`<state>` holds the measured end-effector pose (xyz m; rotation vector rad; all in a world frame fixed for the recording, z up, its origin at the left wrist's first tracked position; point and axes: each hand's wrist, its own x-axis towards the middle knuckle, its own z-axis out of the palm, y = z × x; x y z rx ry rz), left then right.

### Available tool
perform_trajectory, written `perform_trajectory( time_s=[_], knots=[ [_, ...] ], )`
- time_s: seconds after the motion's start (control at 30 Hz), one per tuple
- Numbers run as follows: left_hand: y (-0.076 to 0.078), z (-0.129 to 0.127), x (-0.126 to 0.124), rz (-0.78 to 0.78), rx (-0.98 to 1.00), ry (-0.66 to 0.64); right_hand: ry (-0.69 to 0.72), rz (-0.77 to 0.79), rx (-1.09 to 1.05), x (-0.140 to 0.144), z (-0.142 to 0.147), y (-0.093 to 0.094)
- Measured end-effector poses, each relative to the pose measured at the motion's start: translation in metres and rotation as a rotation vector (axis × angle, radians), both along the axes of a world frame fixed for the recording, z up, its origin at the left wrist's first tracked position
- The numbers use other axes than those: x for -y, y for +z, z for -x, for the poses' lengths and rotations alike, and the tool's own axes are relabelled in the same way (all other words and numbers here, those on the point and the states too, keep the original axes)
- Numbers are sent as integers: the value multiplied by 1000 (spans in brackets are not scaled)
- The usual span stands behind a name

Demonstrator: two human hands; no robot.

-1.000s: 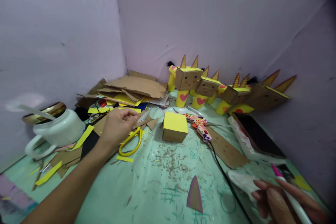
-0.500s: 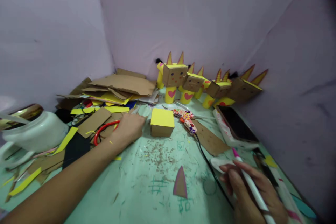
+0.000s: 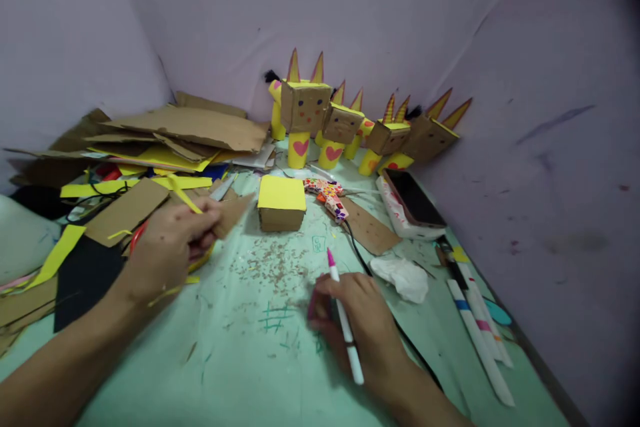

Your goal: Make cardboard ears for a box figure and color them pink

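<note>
Both hands have shifted since the earlier frames. Half a second ago the right hand point(image 3: 363, 330) sat low at the edge of the view; now it rests on the green table point(image 3: 240, 373) nearer the middle, over the spot where a purple cone-shaped cutout lay, which no longer shows. Its fingers are curled shut around a white marker point(image 3: 344, 317), pink tip pointing up and away from the knuckles. The left hand point(image 3: 170, 247) has drawn back from beside the yellow-topped box point(image 3: 281, 202), and its fingertips now pinch a thin yellow paper strip point(image 3: 185, 199) that sticks up above them. Under that hand's palm a bit of the yellow scissors handle peeks out.

Just beyond the left fingers lie brown cardboard scraps point(image 3: 185, 127) heaped with yellow paper. Past the marker tip, the box stands closed, so its contents cannot be told. Farther off, a row of cardboard figures point(image 3: 345, 123) lines the wall. Beside the right hand's knuckles lies a crumpled tissue point(image 3: 403, 277), with a phone point(image 3: 413, 197) beyond it.
</note>
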<state>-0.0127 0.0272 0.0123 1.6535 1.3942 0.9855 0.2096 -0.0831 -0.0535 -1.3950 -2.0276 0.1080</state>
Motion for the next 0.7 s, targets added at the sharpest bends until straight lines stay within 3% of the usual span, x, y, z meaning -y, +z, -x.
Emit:
perform_trajectory(
  time_s=[0.07,0.13,0.23,0.37,0.5,0.6,0.7],
  knots=[
    [-12,-14,16,380,185,-144,-131,-45,-32,-4,-3,-4],
    [-24,-28,33,655,195,-320,-237,-88,-91,-7,-7,-6],
    [-37,-45,55,710,40,-456,-313,-51,-246,-6,-12,-7],
    [-40,-54,69,528,-295,-449,-333,45,-389,0,-14,-6],
    [-39,-48,74,141,-646,-537,-316,34,-400,2,-14,-4],
    [-39,-35,69,-182,-676,-571,-306,25,-416,4,-16,-1],
    [-39,-23,56,-315,-624,-590,-299,22,-420,7,-17,2]
  ],
)
